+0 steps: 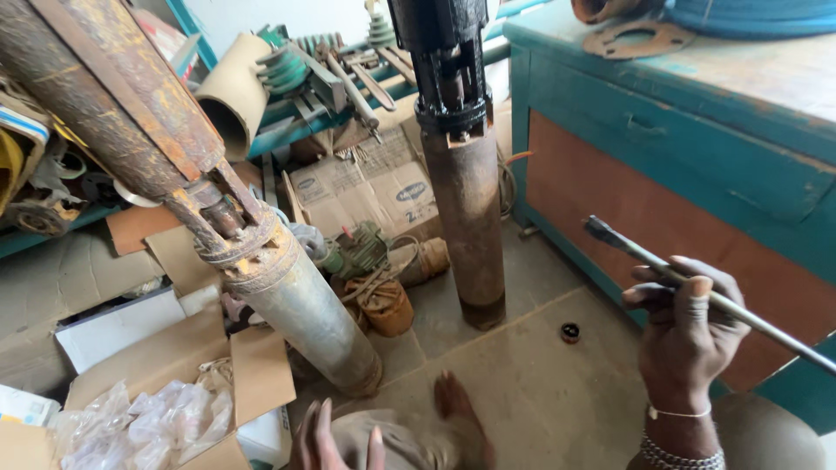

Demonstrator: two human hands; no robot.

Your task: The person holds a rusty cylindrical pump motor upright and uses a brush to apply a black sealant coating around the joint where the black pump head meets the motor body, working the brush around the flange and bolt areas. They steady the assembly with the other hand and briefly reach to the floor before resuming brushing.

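- I am holding a long thin metal rod (pixel 697 292) in my right hand (pixel 688 335), the fingers clamped around it near its dark, flattened tip, the shaft running off down to the lower right.
- My left hand (pixel 335 439) is resting at the bottom edge of the view with fingers spread apart, holding nothing; it is lying on my knee, I think, though the frame is cutting it off.
- Two rusty cylindrical pump bodies are standing on the floor (pixel 540 392): the upright one (pixel 466 226) straight ahead with a black head on top, and the leaning one (pixel 287 296) to the left, propped at a tilt.
- The rod is well apart from both pumps, hovering beside the teal table (pixel 662 130).
- To handle the rod well, I judge I should be gripping further back for balance and keeping the tip steady, since the shaft is long and could swing into the table front.
- A small black ring (pixel 569 332) is lying on the floor near the upright pump; I should be watching my bare foot (pixel 461 418) around it.
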